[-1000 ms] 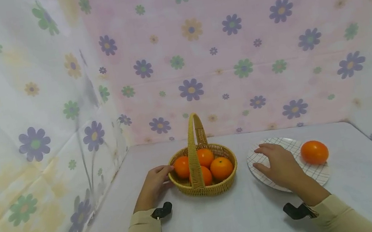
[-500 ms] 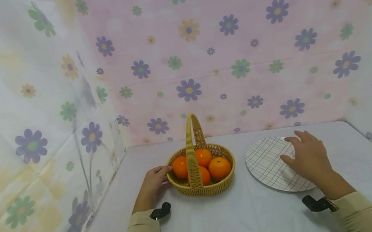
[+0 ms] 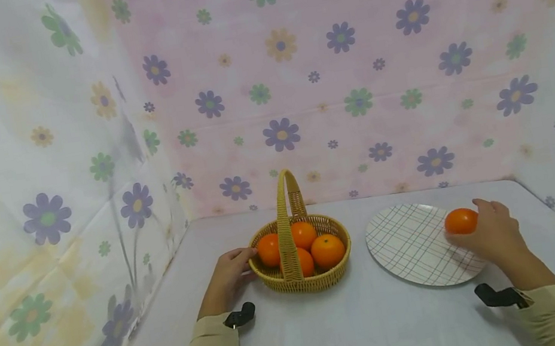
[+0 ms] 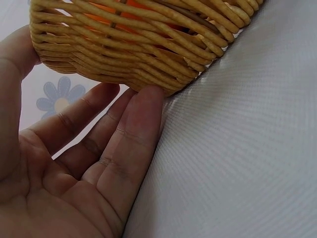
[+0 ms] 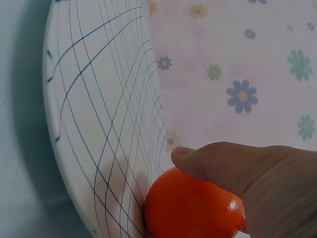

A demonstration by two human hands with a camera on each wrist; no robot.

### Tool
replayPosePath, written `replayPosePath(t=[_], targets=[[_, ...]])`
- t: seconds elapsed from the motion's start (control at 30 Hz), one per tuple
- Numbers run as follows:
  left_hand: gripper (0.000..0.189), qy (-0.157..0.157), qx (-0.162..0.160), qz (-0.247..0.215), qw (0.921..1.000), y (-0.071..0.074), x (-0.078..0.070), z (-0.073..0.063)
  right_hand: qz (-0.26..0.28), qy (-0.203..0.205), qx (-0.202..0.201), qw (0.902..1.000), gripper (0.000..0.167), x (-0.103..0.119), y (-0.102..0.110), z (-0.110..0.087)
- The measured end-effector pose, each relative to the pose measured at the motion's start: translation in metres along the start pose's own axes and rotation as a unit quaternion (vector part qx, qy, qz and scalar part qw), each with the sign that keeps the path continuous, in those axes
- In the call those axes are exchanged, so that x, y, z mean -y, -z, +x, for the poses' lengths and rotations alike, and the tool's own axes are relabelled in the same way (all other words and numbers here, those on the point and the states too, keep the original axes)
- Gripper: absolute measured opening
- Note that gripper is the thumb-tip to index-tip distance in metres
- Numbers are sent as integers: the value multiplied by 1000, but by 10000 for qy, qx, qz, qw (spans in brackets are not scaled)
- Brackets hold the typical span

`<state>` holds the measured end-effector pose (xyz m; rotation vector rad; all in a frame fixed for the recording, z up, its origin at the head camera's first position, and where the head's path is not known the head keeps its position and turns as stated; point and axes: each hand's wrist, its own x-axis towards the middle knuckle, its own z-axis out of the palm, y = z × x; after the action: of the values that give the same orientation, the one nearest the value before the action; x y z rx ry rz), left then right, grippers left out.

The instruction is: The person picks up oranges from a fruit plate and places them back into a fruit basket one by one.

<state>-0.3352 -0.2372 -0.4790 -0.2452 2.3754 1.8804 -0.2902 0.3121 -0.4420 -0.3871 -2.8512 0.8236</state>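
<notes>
In the head view, a yellow wicker basket (image 3: 322, 280) with a tall handle holds several oranges (image 3: 328, 251). My left hand (image 3: 229, 277) holds the basket's left side. The left wrist view shows its thumb against the wicker (image 4: 124, 44) near the top and fingertips (image 4: 143, 106) at the lower edge. On the right side, my right hand (image 3: 497, 238) grips a single orange (image 3: 461, 221) at the right part of a white plate (image 3: 409, 246) with crossed lines. In the right wrist view the thumb (image 5: 213, 158) lies over the glossy orange (image 5: 188, 208); the other fingers are mostly hidden.
A white cloth (image 3: 335, 333) covers the table. Flower-printed fabric stands behind it (image 3: 325, 129) and along the left side (image 3: 87, 276). A bare stretch of cloth separates the basket from the plate. Black devices (image 3: 495, 296) are strapped at both wrists.
My right hand has moved right across the plate, passed in front of the orange and taken hold of it from the right. The left hand and basket have stayed in place.
</notes>
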Motion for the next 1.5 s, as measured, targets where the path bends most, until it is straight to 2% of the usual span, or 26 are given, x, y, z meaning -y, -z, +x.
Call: replayPosePath(t=[0.13,0.27,0.73,0.93,1.1,1.3,1.5], targets=[[48,70,-3,-39,10000,1,2,0,124,-145,200,9996,120,-6,-1,2],[48,43,-65,-60,10000,1,1,0,196,-120,280,9993,122,-7,-2,3],[50,-85,-46,-175,9998,-2,-1,2,186,-225,466,9985,105,-9,8,4],[48,-62,-74,-41,9999,-1,0,2,158,-404,526,9977,104,0,9,5],[51,35,-89,47,9999,-1,0,2,440,-597,497,9960,111,13,9,3],[50,69,-107,-40,9999,-2,-1,2,803,-276,335,9958,110,24,4,-2],[49,34,-147,-26,9999,-3,-2,1,905,349,-11,9953,95,35,-2,-3]])
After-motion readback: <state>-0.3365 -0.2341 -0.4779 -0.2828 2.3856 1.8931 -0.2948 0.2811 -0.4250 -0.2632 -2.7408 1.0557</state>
